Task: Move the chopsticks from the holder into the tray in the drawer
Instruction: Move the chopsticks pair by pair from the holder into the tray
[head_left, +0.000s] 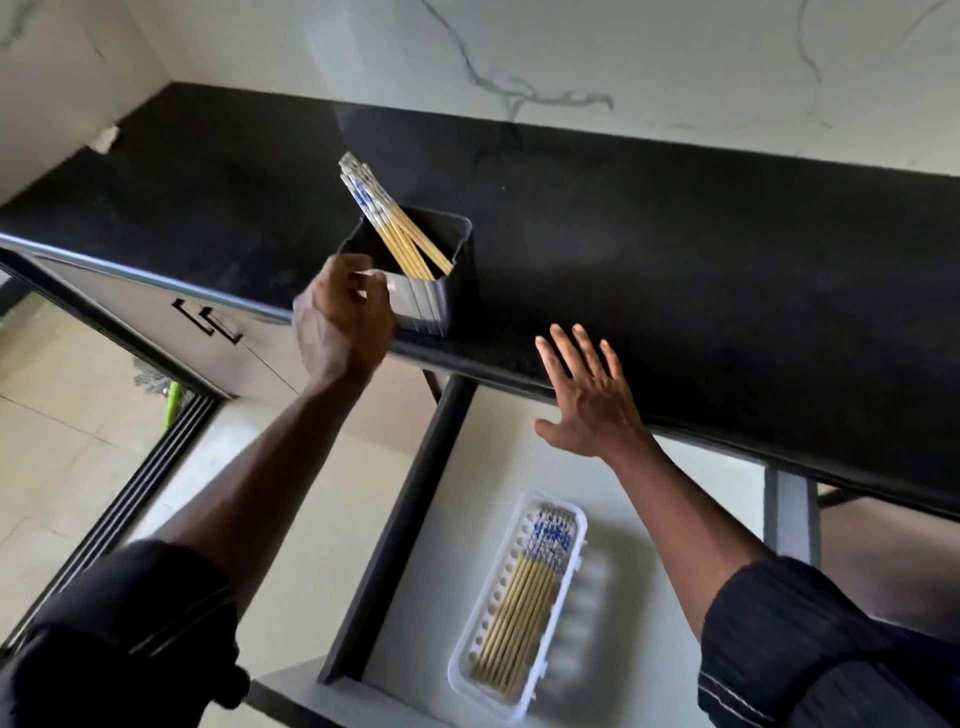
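Note:
A dark square holder (441, 296) stands at the front edge of the black counter, with several bamboo chopsticks (395, 223) leaning out of it to the upper left. My left hand (343, 322) is at the holder's near left corner, fingers curled at its rim; whether it grips the holder is unclear. My right hand (592, 395) hovers flat with spread fingers over the counter edge, holding nothing. Below, in the pulled-out drawer, a white perforated tray (571, 603) holds several chopsticks (524, 597) lying side by side.
The black counter (675, 249) runs along a marble wall. The drawer (447, 545) has a dark left side wall and a pale floor. Cabinet doors with black handles (208, 319) lie to the left, above a tiled floor.

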